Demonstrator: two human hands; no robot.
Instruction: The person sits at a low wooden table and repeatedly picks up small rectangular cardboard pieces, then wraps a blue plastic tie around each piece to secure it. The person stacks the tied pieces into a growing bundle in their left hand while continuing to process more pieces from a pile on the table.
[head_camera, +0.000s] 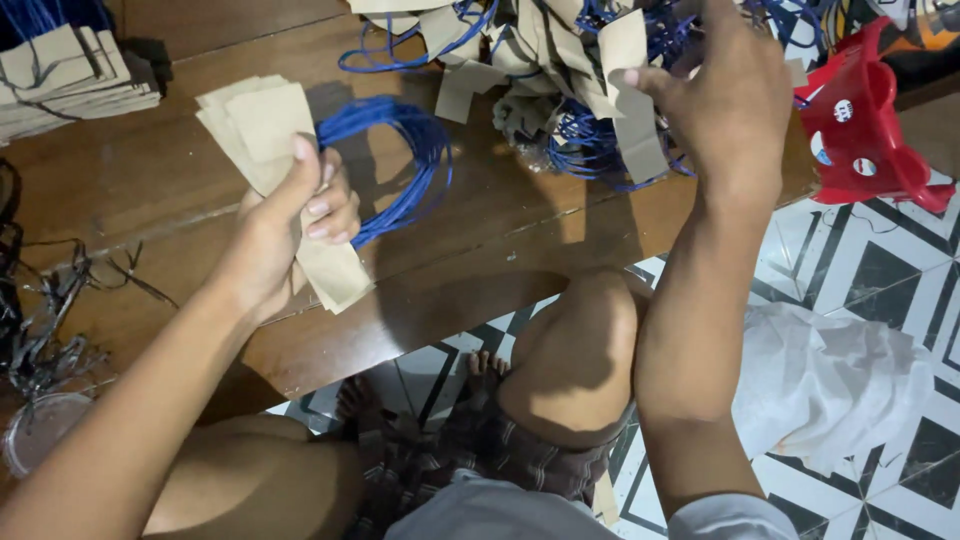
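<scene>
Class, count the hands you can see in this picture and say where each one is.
2. The left hand grips a stack of brown paper strips with blue cord loops over the wooden table. The right hand pinches one paper strip at the pile.

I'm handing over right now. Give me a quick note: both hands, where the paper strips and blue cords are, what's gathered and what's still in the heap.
Left hand: shut on a bundle of brown paper strips with blue cord loops hanging from it, above the wooden table.
Right hand: pinching one paper strip at the heap of strips and cords at the table's far edge.
Done: one bundle gathered in the left hand.
Left: the tangled heap is still large.
Red plastic basket sits right of the heap.
</scene>
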